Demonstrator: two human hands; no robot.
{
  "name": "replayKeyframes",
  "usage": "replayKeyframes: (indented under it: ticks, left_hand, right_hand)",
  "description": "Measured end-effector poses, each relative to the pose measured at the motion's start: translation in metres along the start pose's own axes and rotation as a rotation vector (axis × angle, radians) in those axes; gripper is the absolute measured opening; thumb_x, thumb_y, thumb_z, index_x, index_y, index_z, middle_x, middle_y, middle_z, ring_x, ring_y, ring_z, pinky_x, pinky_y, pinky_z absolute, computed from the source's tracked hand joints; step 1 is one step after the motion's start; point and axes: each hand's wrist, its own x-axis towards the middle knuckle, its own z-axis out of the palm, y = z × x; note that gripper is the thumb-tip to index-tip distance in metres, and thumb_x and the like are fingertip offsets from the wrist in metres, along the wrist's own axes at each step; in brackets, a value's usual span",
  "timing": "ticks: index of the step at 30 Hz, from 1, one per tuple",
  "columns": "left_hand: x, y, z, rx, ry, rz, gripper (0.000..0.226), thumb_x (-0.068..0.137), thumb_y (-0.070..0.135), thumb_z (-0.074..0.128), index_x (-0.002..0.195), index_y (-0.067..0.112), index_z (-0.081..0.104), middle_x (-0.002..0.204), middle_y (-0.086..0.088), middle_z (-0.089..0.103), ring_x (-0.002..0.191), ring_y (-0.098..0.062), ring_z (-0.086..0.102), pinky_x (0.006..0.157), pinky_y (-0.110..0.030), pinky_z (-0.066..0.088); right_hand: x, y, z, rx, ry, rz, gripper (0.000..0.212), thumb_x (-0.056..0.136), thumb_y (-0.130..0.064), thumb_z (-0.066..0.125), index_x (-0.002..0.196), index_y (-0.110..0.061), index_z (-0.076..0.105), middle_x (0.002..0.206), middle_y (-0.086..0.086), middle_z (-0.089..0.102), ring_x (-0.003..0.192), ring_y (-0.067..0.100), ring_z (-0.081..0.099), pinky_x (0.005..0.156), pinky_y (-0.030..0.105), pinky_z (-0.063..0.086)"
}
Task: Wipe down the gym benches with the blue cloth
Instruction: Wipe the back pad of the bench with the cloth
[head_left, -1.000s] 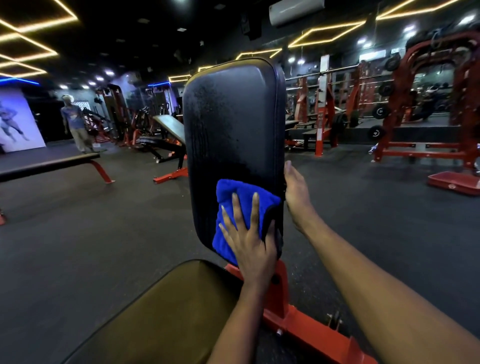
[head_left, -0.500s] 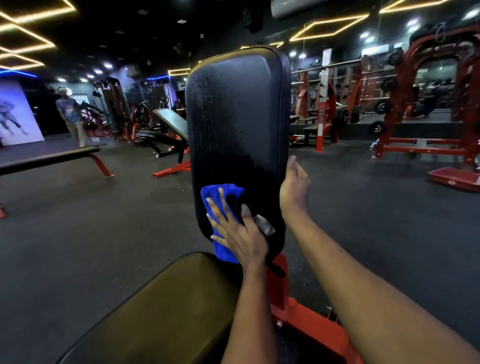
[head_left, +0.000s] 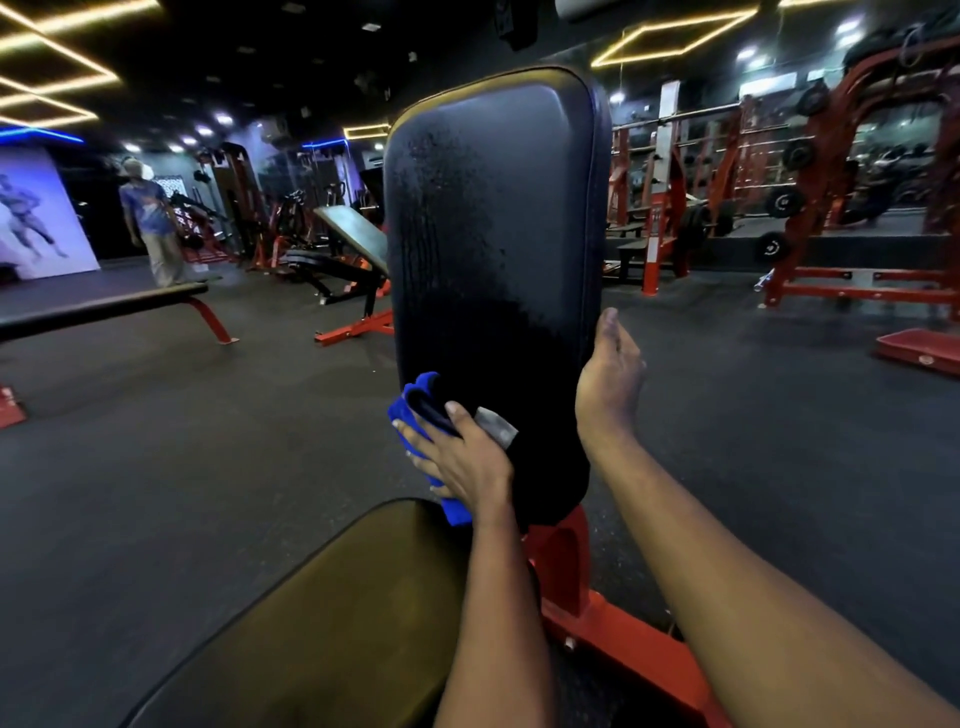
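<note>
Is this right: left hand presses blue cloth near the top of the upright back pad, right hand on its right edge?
No. Head view: the left hand presses the blue cloth at the lower left edge of the upright back pad, not near its top. The right hand is on its right edge.

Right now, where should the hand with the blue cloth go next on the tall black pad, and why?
Probably slide up the backrest pad. The left hand presses the blue cloth at its lower left edge, where the surface looks dark and clean, while the upper part looks speckled and streaky. The right hand rests against the right edge.
</note>
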Motion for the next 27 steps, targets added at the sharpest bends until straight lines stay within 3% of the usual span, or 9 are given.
replayKeyframes:
  ticks: [2, 3, 4, 7, 13, 17, 21, 23, 27]
  left_hand:
    - [0.009, 0.000, -0.002, -0.014, 0.012, -0.022, 0.064, 0.101, 0.053, 0.030, 0.156, 0.024, 0.014, 0.164, 0.013, -0.002, 0.150, -0.028, 0.007, 0.114, -0.058, 0.012]
    - [0.008, 0.000, -0.003, -0.017, 0.018, -0.028, 0.065, 0.101, 0.054, 0.030, 0.156, 0.024, 0.015, 0.164, 0.012, -0.001, 0.150, -0.029, 0.007, 0.115, -0.058, 0.011]
    - [0.002, -0.001, -0.004, -0.014, 0.015, -0.025, 0.066, 0.101, 0.054, 0.030, 0.156, 0.022, 0.015, 0.164, 0.011, -0.001, 0.150, -0.029, 0.007, 0.115, -0.057, 0.011]
    - [-0.030, -0.013, 0.000, 0.028, -0.034, 0.041, 0.070, 0.100, 0.055, 0.031, 0.157, 0.019, 0.013, 0.164, 0.010, -0.003, 0.150, -0.031, 0.005, 0.118, -0.055, 0.008]
    - [0.020, -0.011, -0.006, -0.003, -0.001, 0.034, 0.065, 0.103, 0.045, 0.034, 0.156, 0.013, 0.015, 0.165, -0.001, 0.007, 0.147, -0.036, 0.013, 0.118, -0.043, 0.012]
    - [0.060, -0.015, -0.017, -0.065, 0.005, -0.024, 0.064, 0.103, 0.045, 0.035, 0.154, 0.008, 0.023, 0.159, -0.014, 0.026, 0.145, -0.037, 0.025, 0.118, -0.044, 0.019]
    - [0.008, -0.022, -0.010, -0.058, 0.029, 0.069, 0.063, 0.104, 0.039, 0.035, 0.155, 0.006, 0.018, 0.163, -0.008, 0.014, 0.148, -0.033, 0.013, 0.118, -0.036, 0.010]
    - [-0.014, -0.027, -0.007, -0.048, 0.014, 0.103, 0.063, 0.104, 0.039, 0.035, 0.155, 0.009, 0.016, 0.164, -0.004, 0.010, 0.148, -0.033, 0.011, 0.118, -0.037, 0.008]
    - [0.017, -0.024, -0.005, -0.040, 0.026, 0.073, 0.063, 0.104, 0.037, 0.037, 0.155, 0.007, 0.017, 0.163, -0.008, 0.013, 0.146, -0.037, 0.017, 0.116, -0.038, 0.013]
  right_hand:
    - [-0.002, -0.003, -0.001, 0.015, 0.004, 0.008, 0.047, 0.106, -0.035, 0.037, 0.136, -0.005, 0.056, 0.115, -0.007, 0.054, 0.112, 0.001, 0.028, 0.081, 0.018, 0.043]
    - [-0.002, -0.003, 0.000, 0.015, 0.008, 0.012, 0.047, 0.106, -0.037, 0.038, 0.136, -0.005, 0.055, 0.117, -0.006, 0.059, 0.110, -0.012, 0.050, 0.076, 0.013, 0.046]
    - [-0.002, -0.003, 0.000, 0.008, 0.011, 0.016, 0.048, 0.106, -0.038, 0.038, 0.137, -0.006, 0.055, 0.121, -0.001, 0.064, 0.093, -0.016, 0.053, 0.073, 0.005, 0.045]
    - [0.000, 0.002, 0.002, -0.021, 0.025, 0.025, 0.048, 0.105, -0.039, 0.039, 0.136, -0.008, 0.056, 0.129, 0.002, 0.063, 0.108, -0.006, 0.051, 0.081, 0.000, 0.037]
    - [-0.005, -0.007, 0.002, -0.038, 0.073, -0.006, 0.044, 0.106, -0.034, 0.040, 0.127, -0.003, 0.063, 0.109, -0.002, 0.065, 0.114, -0.003, 0.046, 0.091, 0.034, 0.047]
    - [-0.011, -0.013, 0.001, -0.027, 0.072, -0.033, 0.045, 0.106, -0.030, 0.040, 0.114, 0.006, 0.065, 0.112, 0.029, 0.061, 0.112, 0.017, 0.039, 0.090, 0.044, 0.041]
    - [-0.015, -0.011, 0.001, -0.027, 0.093, -0.055, 0.045, 0.106, -0.030, 0.041, 0.103, 0.009, 0.063, 0.095, 0.029, 0.067, 0.090, 0.029, 0.059, 0.087, 0.055, 0.043]
    - [-0.014, -0.010, 0.001, -0.049, 0.108, -0.067, 0.044, 0.106, -0.030, 0.041, 0.100, 0.008, 0.064, 0.088, 0.027, 0.067, 0.083, 0.030, 0.059, 0.083, 0.057, 0.045]
    - [-0.013, -0.012, 0.000, -0.045, 0.097, -0.069, 0.043, 0.106, -0.024, 0.041, 0.103, 0.012, 0.063, 0.103, 0.034, 0.062, 0.107, 0.025, 0.045, 0.087, 0.049, 0.042]
